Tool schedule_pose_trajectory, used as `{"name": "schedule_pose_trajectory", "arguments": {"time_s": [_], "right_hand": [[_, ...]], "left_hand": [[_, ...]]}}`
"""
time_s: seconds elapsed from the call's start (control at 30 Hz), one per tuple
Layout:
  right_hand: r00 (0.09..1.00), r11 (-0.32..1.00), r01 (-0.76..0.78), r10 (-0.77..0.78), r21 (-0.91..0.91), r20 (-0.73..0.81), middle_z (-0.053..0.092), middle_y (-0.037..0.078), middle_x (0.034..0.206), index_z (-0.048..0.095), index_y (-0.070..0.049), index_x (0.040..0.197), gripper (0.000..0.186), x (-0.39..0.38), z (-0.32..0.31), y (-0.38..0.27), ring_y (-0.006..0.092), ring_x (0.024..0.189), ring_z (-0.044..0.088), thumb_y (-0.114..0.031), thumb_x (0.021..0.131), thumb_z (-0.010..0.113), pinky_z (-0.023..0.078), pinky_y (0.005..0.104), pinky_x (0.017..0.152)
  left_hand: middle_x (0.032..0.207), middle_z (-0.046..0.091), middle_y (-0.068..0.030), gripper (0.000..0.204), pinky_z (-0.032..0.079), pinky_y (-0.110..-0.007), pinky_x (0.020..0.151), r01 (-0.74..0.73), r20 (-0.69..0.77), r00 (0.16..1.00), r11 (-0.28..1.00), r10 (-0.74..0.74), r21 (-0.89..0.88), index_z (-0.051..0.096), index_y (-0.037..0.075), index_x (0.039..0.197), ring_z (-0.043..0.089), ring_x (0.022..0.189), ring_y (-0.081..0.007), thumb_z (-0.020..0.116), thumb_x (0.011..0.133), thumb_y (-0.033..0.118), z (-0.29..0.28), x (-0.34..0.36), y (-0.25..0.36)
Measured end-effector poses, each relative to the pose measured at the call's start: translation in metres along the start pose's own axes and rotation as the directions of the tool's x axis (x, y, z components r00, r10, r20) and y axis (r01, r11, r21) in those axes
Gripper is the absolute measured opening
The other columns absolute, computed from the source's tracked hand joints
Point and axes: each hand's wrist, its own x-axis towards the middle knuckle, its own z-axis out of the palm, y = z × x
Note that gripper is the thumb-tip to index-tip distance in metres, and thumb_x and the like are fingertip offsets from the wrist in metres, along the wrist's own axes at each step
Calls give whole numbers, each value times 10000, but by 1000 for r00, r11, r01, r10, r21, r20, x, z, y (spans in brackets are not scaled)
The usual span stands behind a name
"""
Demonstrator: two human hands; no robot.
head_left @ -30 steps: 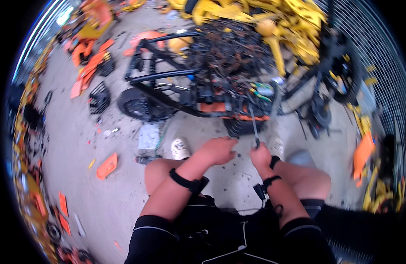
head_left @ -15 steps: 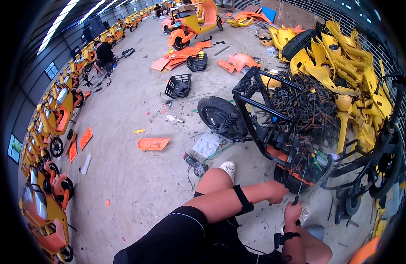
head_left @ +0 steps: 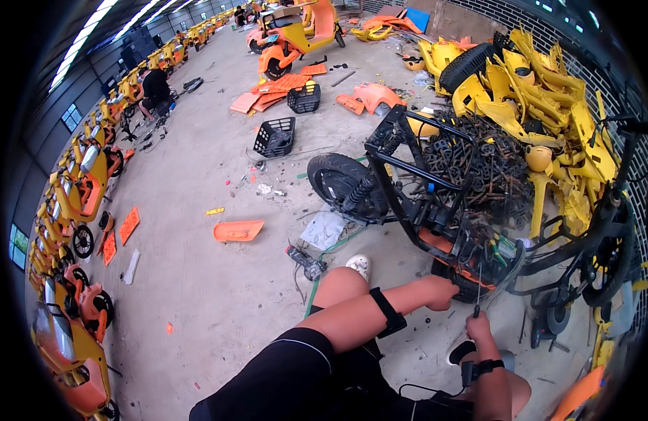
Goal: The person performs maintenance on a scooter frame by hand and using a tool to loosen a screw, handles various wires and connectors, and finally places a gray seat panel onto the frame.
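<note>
My right hand [head_left: 478, 325] is closed around the dark handle of a screwdriver [head_left: 477, 307]. Its long thin shaft points up and away, with the tip among the wiring of a stripped black scooter frame [head_left: 422, 238]. My left hand [head_left: 438, 292] is closed beside the frame's lower wheel [head_left: 464, 289]; what its fingers hold, if anything, is hidden. Orange plastic [head_left: 436, 241] shows inside the frame near the loose cables. Green-handled pliers [head_left: 497, 252] appear to rest among those cables, right of the screwdriver shaft.
A cordless power tool [head_left: 306, 264] lies on the floor left of my knee, near a clear plastic bag [head_left: 324, 229]. Yellow panels [head_left: 570, 112] and dark metal parts [head_left: 478, 154] are heaped behind the frame. Scooters [head_left: 82, 189] line the left wall; another person [head_left: 155, 88] crouches there.
My right hand has shifted slightly up and right with the screwdriver. My left hand has risen a little toward the wheel. The whole view has turned slightly.
</note>
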Motion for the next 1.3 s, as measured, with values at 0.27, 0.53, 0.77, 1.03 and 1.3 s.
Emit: {"name": "schedule_pose_trajectory", "arguments": {"time_s": [0.27,0.53,0.77,1.03,1.3], "right_hand": [[989,826,116,-145,-552,-9,625,317,1210,409,17,1341,614,-76,-102,-128,493,1155,603,-109,789,647,485,503,998],[914,853,306,-388,-424,-120,638,236,1107,580,-11,1054,307,-91,-126,-146,454,1035,632,-45,756,648,514,490,863],[800,846,496,-533,-195,-275,603,170,932,580,3,891,199,-111,-150,-191,387,869,624,15,710,662,514,408,802],[662,739,673,-623,-36,-416,580,150,985,564,-6,950,202,-72,-138,-203,341,970,602,57,781,655,478,363,905],[797,737,569,-387,364,-464,587,96,1118,496,-16,1276,380,-54,-141,-211,103,798,575,50,935,652,506,243,691]], "left_hand": [[1182,672,-178,419,532,-508,924,12,22,1000,1000,-12,22,615,91,1252,655,1096,-387,621,892,306,8,4,-8],[1170,700,-188,393,539,-498,925,23,31,999,1000,-23,10,649,60,1215,671,1090,-391,623,881,265,14,7,-3],[1215,672,-177,423,528,-501,943,50,36,998,999,-50,18,627,80,1263,657,1111,-385,622,887,273,13,10,-4],[1176,656,-177,392,525,-511,922,75,64,995,997,-76,20,586,84,1240,650,1091,-398,626,915,299,19,16,-5],[1199,658,-184,367,524,-508,947,70,112,991,996,-76,56,609,55,1211,654,1100,-389,605,913,269,16,42,8]]}}
